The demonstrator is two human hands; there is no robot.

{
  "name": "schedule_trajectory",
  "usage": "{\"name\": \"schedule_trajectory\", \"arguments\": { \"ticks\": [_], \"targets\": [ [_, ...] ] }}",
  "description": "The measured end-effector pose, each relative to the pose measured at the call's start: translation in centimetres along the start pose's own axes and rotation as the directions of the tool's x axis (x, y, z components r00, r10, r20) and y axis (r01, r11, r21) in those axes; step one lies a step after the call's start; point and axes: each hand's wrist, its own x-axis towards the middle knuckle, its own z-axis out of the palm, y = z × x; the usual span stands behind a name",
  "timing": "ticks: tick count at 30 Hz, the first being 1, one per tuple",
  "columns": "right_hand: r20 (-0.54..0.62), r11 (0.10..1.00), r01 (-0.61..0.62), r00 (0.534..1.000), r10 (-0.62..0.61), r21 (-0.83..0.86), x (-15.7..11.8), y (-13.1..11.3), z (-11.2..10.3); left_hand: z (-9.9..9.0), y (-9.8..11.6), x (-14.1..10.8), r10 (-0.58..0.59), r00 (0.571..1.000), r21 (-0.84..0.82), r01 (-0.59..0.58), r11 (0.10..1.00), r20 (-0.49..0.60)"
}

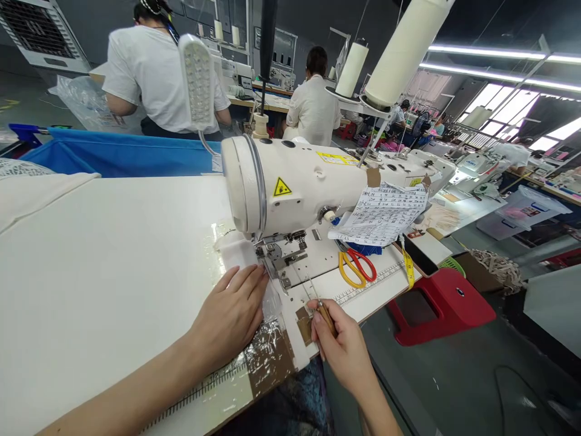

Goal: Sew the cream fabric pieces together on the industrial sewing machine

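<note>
A white sewing machine (299, 181) stands across the table. My left hand (231, 315) lies flat, fingers stretched out, on thin white fabric (240, 253) just left of the needle area. A white strip (294, 339) runs from there down to the table's front edge. My right hand (338, 342), fingers closed, holds an awl (325, 316) by its wooden handle; its thin metal tip points up toward the machine plate. Scissors with yellow and red handles (356, 268) lie right of the plate.
Handwritten paper (384, 215) hangs on the machine, near a yellow tape measure (408, 269). A red stool (442, 306) stands at the right. Thread cones (403, 51) rise behind. Two people (152, 72) sit beyond a blue cloth bin (131, 151). White fabric (36, 197) lies at the left.
</note>
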Motion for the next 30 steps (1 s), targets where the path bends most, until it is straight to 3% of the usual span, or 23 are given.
{"name": "schedule_trajectory", "arguments": {
  "ticks": [18,30],
  "targets": [
    [0.028,1.000,-0.026,0.999,0.026,0.009,0.21,-0.12,-0.19,-0.55,0.44,0.18,0.003,1.000,-0.024,-0.003,1.000,-0.005],
    [-0.077,0.994,0.081,0.993,-0.086,-0.074,-0.62,-0.25,0.05,-0.33,0.26,0.15,-0.020,0.999,-0.072,0.023,0.997,0.041]
  ]
}}
